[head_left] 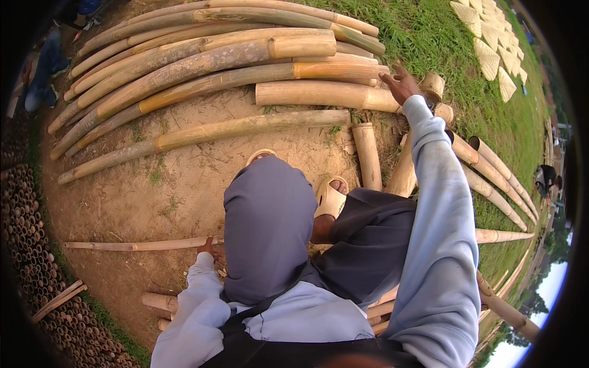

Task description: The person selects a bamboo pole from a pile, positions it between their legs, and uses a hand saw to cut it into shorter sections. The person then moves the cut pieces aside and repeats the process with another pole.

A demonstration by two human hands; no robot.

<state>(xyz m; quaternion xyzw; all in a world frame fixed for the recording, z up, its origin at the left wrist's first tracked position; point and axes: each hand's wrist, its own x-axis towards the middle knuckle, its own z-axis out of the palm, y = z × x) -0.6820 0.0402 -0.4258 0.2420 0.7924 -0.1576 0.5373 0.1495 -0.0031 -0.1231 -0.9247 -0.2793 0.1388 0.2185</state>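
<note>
At the lower left, my left hand (pixel 211 248) is closed round a slim, pale bamboo pole (pixel 135 246) that stretches out to the left near the ground. My right hand (pixel 402 84) reaches far forward at the upper right with fingers apart, holding nothing. Below it lies a thick, cut bamboo log (pixel 319 94), and a short bamboo piece (pixel 433 84) is just right of the hand. Whether the right fingertips touch the log or the pole ends beside it, I cannot tell.
Long bamboo poles (pixel 202 58) lie heaped ahead, with a single pole (pixel 202 132) nearer my feet. More poles (pixel 491 167) fan out on the right. Cut bamboo (pixel 37 245) is stacked at left. Woven pale panels (pixel 491 40) lie on grass. A person's leg (pixel 49 67) shows upper left.
</note>
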